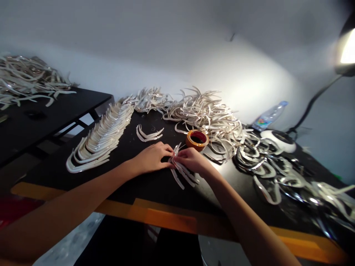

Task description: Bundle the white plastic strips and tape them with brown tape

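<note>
Both my hands meet at the middle of a black table. My left hand and my right hand have their fingers pinched together on a small bundle of pale curved strips, which fans out toward me below the fingers. A roll of tape with an orange rim lies just beyond my right hand. A few loose curved strips lie beyond my left hand.
A neat overlapping row of curved strips runs along the left. A tangled heap of strips sits at the back, with shinier ones to the right. A plastic bottle, a lamp base and another strip-covered table stand around.
</note>
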`<state>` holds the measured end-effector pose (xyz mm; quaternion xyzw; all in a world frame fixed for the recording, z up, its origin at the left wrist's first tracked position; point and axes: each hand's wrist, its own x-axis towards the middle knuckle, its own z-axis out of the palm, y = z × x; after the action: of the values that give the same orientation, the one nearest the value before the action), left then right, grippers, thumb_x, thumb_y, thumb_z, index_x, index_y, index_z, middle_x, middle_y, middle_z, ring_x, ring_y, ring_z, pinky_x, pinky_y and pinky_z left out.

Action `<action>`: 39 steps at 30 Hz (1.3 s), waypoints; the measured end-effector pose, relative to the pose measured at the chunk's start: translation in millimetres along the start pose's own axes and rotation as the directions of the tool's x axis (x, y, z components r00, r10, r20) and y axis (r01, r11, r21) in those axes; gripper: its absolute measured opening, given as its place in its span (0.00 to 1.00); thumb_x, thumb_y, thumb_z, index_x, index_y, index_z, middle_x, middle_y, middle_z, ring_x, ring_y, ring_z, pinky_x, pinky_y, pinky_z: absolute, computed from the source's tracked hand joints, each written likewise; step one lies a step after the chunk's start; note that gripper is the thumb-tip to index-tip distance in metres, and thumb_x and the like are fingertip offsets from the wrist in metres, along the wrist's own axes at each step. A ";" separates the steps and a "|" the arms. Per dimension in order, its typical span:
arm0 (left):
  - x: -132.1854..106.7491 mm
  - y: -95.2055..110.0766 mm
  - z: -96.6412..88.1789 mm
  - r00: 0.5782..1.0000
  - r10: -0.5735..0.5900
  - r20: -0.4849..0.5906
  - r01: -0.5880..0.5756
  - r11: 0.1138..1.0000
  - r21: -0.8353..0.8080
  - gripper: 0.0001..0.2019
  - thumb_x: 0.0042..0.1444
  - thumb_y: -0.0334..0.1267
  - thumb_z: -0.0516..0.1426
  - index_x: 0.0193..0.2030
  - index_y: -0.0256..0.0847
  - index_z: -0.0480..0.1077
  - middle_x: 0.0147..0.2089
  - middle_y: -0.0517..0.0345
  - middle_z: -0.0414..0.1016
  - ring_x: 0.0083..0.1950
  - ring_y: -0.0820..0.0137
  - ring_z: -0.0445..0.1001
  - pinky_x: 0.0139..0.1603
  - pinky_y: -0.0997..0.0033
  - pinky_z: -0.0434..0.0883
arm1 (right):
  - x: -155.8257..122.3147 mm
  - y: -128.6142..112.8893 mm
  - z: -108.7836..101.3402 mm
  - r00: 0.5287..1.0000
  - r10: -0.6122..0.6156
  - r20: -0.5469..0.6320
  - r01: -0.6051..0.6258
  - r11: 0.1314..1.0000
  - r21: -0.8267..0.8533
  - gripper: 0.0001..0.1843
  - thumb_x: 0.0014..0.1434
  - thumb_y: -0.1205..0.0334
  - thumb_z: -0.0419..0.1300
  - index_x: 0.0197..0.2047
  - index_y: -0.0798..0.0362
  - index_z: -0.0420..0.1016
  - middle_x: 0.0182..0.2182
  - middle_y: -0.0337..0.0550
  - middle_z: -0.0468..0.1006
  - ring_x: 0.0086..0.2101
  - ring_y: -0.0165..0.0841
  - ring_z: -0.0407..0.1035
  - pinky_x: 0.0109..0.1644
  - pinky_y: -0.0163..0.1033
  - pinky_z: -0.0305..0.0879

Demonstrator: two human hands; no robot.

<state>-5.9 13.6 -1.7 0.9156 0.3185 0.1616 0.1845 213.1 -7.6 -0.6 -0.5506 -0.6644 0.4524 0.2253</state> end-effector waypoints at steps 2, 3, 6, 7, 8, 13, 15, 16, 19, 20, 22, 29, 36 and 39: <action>-1.5 4.0 -0.3 1.000 -0.013 -0.007 0.014 0.997 0.082 0.20 0.64 0.52 0.64 0.54 0.41 0.79 0.61 0.54 0.77 0.59 0.56 0.72 0.61 0.56 0.70 | 0.6 0.5 0.6 1.000 -0.004 -0.008 0.004 1.000 0.012 0.17 0.56 0.52 0.64 0.30 0.59 0.80 0.22 0.37 0.71 0.25 0.27 0.58 0.27 0.33 0.51; -2.2 5.7 0.0 1.000 -0.021 -0.011 0.022 0.993 0.115 0.21 0.64 0.54 0.63 0.55 0.41 0.78 0.62 0.54 0.76 0.60 0.55 0.72 0.61 0.55 0.70 | 0.8 0.6 0.8 1.000 -0.004 -0.010 0.004 1.000 0.029 0.17 0.56 0.52 0.65 0.30 0.59 0.80 0.22 0.38 0.72 0.25 0.28 0.59 0.28 0.34 0.52; -4.0 8.3 3.2 0.999 -0.030 -0.025 0.034 0.983 0.183 0.23 0.63 0.56 0.62 0.56 0.42 0.77 0.63 0.54 0.75 0.61 0.55 0.71 0.61 0.54 0.70 | 0.2 -0.5 1.0 1.000 0.002 -0.003 -0.002 0.997 0.077 0.16 0.57 0.52 0.64 0.32 0.59 0.81 0.24 0.40 0.76 0.25 0.28 0.62 0.30 0.34 0.56; -4.3 8.4 4.8 0.999 -0.029 -0.035 0.035 0.979 0.198 0.24 0.63 0.57 0.62 0.57 0.42 0.76 0.63 0.54 0.75 0.61 0.55 0.71 0.61 0.54 0.70 | -0.3 -1.2 0.8 1.000 0.006 -0.001 -0.006 0.997 0.078 0.16 0.57 0.52 0.64 0.32 0.59 0.81 0.25 0.40 0.76 0.26 0.28 0.63 0.30 0.34 0.57; -4.3 8.2 6.6 0.999 -0.027 -0.046 0.036 0.977 0.212 0.24 0.64 0.57 0.61 0.58 0.43 0.75 0.63 0.54 0.75 0.61 0.55 0.71 0.61 0.54 0.70 | -0.9 -2.0 0.6 1.000 0.011 -0.002 -0.011 0.998 0.068 0.15 0.57 0.53 0.64 0.31 0.59 0.81 0.25 0.40 0.76 0.26 0.28 0.63 0.30 0.34 0.58; -1.7 2.8 13.5 0.998 -0.002 -0.064 0.016 0.977 0.213 0.28 0.64 0.59 0.61 0.62 0.41 0.71 0.63 0.51 0.74 0.62 0.56 0.71 0.63 0.56 0.68 | -1.0 -1.9 -1.4 1.000 0.025 -0.001 -0.025 0.999 -0.027 0.15 0.56 0.53 0.65 0.30 0.58 0.80 0.21 0.36 0.70 0.24 0.26 0.57 0.27 0.33 0.52; 0.2 -0.9 14.2 0.998 0.025 -0.052 -0.016 0.985 0.173 0.28 0.64 0.59 0.61 0.63 0.41 0.70 0.64 0.50 0.73 0.64 0.56 0.71 0.65 0.56 0.66 | 1.0 1.0 -1.9 1.000 0.029 0.007 -0.029 0.999 -0.024 0.16 0.55 0.52 0.65 0.30 0.58 0.79 0.20 0.35 0.69 0.23 0.26 0.56 0.26 0.34 0.51; 1.2 -2.8 14.2 0.998 0.039 -0.047 -0.032 0.988 0.150 0.29 0.64 0.59 0.61 0.63 0.41 0.69 0.65 0.49 0.73 0.64 0.55 0.70 0.66 0.56 0.65 | 2.1 2.8 -2.0 0.999 0.033 0.012 -0.033 0.999 -0.013 0.16 0.55 0.51 0.65 0.30 0.59 0.79 0.20 0.35 0.69 0.23 0.26 0.56 0.25 0.34 0.51; 3.5 -7.4 14.1 0.997 0.055 -0.049 -0.050 0.995 0.089 0.31 0.63 0.61 0.61 0.63 0.41 0.69 0.65 0.48 0.73 0.65 0.54 0.70 0.66 0.56 0.65 | 5.2 8.2 -1.8 1.000 0.027 0.009 -0.027 1.000 -0.001 0.17 0.55 0.50 0.66 0.30 0.59 0.79 0.21 0.36 0.70 0.23 0.26 0.58 0.25 0.33 0.52; 3.8 -8.4 14.3 0.997 0.048 -0.058 -0.044 0.997 0.070 0.31 0.62 0.62 0.62 0.62 0.41 0.70 0.64 0.48 0.74 0.64 0.54 0.71 0.66 0.55 0.66 | 5.8 9.4 -1.7 1.000 0.013 -0.001 -0.013 1.000 -0.017 0.17 0.55 0.51 0.66 0.30 0.58 0.79 0.21 0.37 0.71 0.23 0.27 0.59 0.25 0.33 0.53; 3.8 -9.5 15.6 0.997 0.014 -0.082 -0.012 1.000 0.028 0.35 0.59 0.63 0.64 0.64 0.41 0.69 0.65 0.47 0.74 0.65 0.53 0.71 0.67 0.54 0.66 | 6.4 10.5 -1.2 0.999 -0.017 -0.033 0.015 0.998 -0.067 0.15 0.56 0.52 0.66 0.30 0.58 0.80 0.23 0.38 0.73 0.24 0.27 0.61 0.26 0.33 0.54; 4.5 -1.7 24.5 0.999 -0.043 0.000 0.043 0.999 -0.027 0.55 0.51 0.65 0.67 0.78 0.41 0.50 0.77 0.42 0.59 0.76 0.49 0.59 0.78 0.46 0.52 | 5.6 7.6 -0.8 0.996 -0.029 -0.089 0.014 0.987 -0.163 0.12 0.56 0.56 0.66 0.31 0.58 0.83 0.24 0.40 0.77 0.26 0.29 0.64 0.28 0.33 0.55; 7.7 7.8 24.4 0.992 -0.125 0.028 0.125 0.992 -0.010 0.50 0.53 0.62 0.66 0.75 0.41 0.54 0.77 0.43 0.59 0.77 0.50 0.58 0.79 0.45 0.48 | 3.7 5.9 -7.1 0.999 0.042 -0.017 -0.041 0.999 0.029 0.15 0.54 0.53 0.67 0.31 0.59 0.81 0.21 0.36 0.71 0.22 0.26 0.58 0.25 0.33 0.51; 7.9 8.0 24.3 0.988 -0.154 0.025 0.155 0.988 -0.012 0.49 0.51 0.63 0.66 0.74 0.42 0.55 0.75 0.42 0.61 0.77 0.48 0.57 0.78 0.43 0.50 | 1.9 2.1 -8.9 0.998 0.063 -0.007 -0.062 0.998 0.022 0.14 0.54 0.54 0.67 0.31 0.59 0.81 0.20 0.35 0.71 0.22 0.26 0.57 0.25 0.34 0.50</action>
<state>14.3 7.1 -18.2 0.8888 0.3851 0.1381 0.2067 220.7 -2.6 1.6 -0.5702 -0.6410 0.4645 0.2196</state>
